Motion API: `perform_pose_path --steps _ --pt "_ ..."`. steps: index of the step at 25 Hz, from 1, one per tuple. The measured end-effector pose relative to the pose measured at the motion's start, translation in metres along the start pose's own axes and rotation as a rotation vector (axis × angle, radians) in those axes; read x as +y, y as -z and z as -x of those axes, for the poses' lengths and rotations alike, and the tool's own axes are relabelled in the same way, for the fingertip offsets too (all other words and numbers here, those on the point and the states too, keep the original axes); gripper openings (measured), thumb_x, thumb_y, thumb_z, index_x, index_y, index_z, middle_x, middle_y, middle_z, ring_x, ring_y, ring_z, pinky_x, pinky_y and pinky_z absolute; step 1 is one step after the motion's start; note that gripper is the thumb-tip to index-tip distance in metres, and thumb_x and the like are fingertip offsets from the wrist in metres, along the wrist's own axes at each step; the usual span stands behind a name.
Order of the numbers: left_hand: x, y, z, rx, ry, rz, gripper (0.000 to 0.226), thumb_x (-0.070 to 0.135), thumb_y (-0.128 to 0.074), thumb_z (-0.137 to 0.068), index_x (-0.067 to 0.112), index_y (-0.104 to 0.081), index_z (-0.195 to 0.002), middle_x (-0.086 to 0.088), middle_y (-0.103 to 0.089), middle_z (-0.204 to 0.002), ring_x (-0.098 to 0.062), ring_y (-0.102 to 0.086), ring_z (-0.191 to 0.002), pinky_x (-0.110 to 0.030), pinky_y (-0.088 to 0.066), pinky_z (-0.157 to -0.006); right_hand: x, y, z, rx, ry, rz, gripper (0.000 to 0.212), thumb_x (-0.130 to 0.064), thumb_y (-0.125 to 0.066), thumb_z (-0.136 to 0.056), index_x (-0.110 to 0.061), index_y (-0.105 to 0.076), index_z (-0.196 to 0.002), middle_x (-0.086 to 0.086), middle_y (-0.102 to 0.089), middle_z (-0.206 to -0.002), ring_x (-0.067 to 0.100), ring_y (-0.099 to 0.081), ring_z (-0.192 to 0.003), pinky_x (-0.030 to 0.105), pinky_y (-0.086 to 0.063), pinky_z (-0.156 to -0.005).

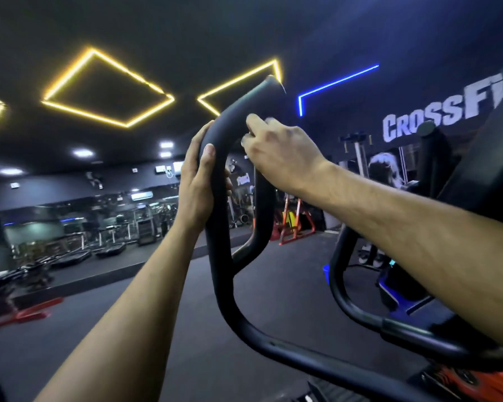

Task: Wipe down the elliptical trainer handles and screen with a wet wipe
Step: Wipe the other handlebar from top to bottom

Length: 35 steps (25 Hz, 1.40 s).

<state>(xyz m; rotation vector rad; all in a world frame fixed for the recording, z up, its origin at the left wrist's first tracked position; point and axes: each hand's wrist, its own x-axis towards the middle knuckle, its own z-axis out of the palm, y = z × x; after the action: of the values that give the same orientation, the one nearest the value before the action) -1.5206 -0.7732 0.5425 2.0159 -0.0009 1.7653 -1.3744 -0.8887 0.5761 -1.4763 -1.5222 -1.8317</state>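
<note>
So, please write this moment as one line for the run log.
left hand: grips black looped elliptical handle | right hand: pinches white wet wipe against handle top | grip: both closed | screen: not visible

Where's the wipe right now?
Head view, upper centre: the wipe is bunched under the right hand on the looped handle, right of the left hand.

The handle (218, 256) is showing matte black, ceiling strips (108, 91) are glowing yellow and one (331, 82) blue, wall lettering (436, 114) is reading white, and racks (291, 224) are showing orange-red.
</note>
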Motion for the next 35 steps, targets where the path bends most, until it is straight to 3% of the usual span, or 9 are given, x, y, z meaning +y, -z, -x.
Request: perform_pose_path --steps 2,5,10,17,20,24,26,31,35 --pt "0.006 -0.002 0.002 0.001 -0.001 -0.004 0.045 0.031 -0.042 -0.111 0.015 -0.043 -0.154 -0.011 -0.058 -0.085 -0.024 -0.054 -0.063 -0.038 -0.049 -0.056 -0.016 -0.001 0.006 -0.093 0.019 -0.02 0.018 -0.002 -0.067 -0.083 -0.011 -0.07 -0.099 0.011 -0.06 -0.107 0.025 -0.066 -0.079 0.031 -0.034 -0.051" --pt "0.009 -0.005 0.004 0.056 0.001 -0.048 0.039 0.018 -0.037 -0.114 0.008 -0.045 -0.151 0.008 -0.065 -0.087 -0.009 -0.058 -0.065 -0.026 -0.051 -0.06 -0.035 0.005 0.009 -0.249 0.116 -0.061 0.028 0.0 -0.055 -0.093 -0.007 -0.063 -0.119 0.017 -0.056 -0.12 0.034 -0.067 -0.097 0.038 -0.04 -0.06" --pt "0.002 -0.003 0.001 0.024 0.029 0.018 0.042 0.033 -0.042 -0.111 0.017 -0.047 -0.15 -0.013 -0.058 -0.082 -0.03 -0.052 -0.065 -0.048 -0.047 -0.058 -0.009 0.01 -0.005 -0.193 0.131 0.036 0.019 0.0 -0.064 -0.089 -0.01 -0.065 -0.105 0.012 -0.061 -0.106 0.029 -0.067 -0.087 0.033 -0.037 -0.056" --pt "0.002 -0.005 0.002 0.052 0.015 0.0 0.039 0.024 -0.039 -0.114 0.011 -0.046 -0.15 0.0 -0.061 -0.086 -0.019 -0.056 -0.066 -0.033 -0.049 -0.058 -0.029 0.003 0.01 -0.341 0.215 0.007 0.023 0.0 -0.052 -0.096 -0.005 -0.062 -0.116 0.019 -0.057 -0.12 0.031 -0.07 -0.083 0.035 -0.039 -0.054" --pt "0.001 -0.006 0.002 0.061 0.003 -0.004 0.041 0.027 -0.04 -0.113 0.01 -0.046 -0.151 0.0 -0.064 -0.091 -0.016 -0.06 -0.071 -0.033 -0.052 -0.065 -0.019 0.003 0.005 -0.231 0.288 0.033 0.017 -0.002 -0.055 -0.094 -0.009 -0.065 -0.106 0.013 -0.061 -0.108 0.03 -0.071 -0.076 0.032 -0.034 -0.05" --pt "-0.003 -0.005 0.001 0.033 0.048 0.052 0.045 0.036 -0.042 -0.111 0.017 -0.044 -0.152 -0.01 -0.055 -0.075 -0.026 -0.054 -0.06 -0.037 -0.048 -0.056 0.022 0.003 -0.011 -0.008 0.227 0.071 0.019 0.0 -0.05 -0.088 -0.01 -0.06 -0.076 0.008 -0.055 -0.085 0.022 -0.056 -0.055 0.025 -0.015 -0.045" --pt "-0.004 -0.004 0.0 0.031 0.045 0.054 0.044 0.036 -0.041 -0.111 0.018 -0.044 -0.152 -0.011 -0.055 -0.073 -0.026 -0.053 -0.059 -0.037 -0.047 -0.056 0.021 -0.003 -0.008 -0.026 0.21 0.056 0.018 0.002 -0.049 -0.089 -0.009 -0.059 -0.078 0.009 -0.053 -0.087 0.022 -0.058 -0.056 0.025 -0.009 -0.044" --pt "-0.005 -0.005 0.001 0.047 0.032 0.055 0.041 0.032 -0.04 -0.113 0.016 -0.046 -0.15 -0.011 -0.053 -0.071 -0.028 -0.05 -0.058 -0.045 -0.045 -0.054 -0.006 -0.01 0.01 -0.135 0.183 -0.083 0.017 0.005 -0.058 -0.087 -0.007 -0.065 -0.096 0.014 -0.058 -0.104 0.026 -0.069 -0.071 0.031 -0.035 -0.049" --pt "-0.005 -0.005 0.0 0.052 0.011 0.039 0.041 0.034 -0.041 -0.112 0.017 -0.048 -0.149 -0.013 -0.056 -0.08 -0.03 -0.053 -0.063 -0.044 -0.047 -0.057 -0.008 -0.013 0.018 -0.129 0.216 -0.112 0.021 0.001 -0.054 -0.093 -0.007 -0.063 -0.111 0.011 -0.057 -0.108 0.025 -0.069 -0.076 0.029 -0.033 -0.05"
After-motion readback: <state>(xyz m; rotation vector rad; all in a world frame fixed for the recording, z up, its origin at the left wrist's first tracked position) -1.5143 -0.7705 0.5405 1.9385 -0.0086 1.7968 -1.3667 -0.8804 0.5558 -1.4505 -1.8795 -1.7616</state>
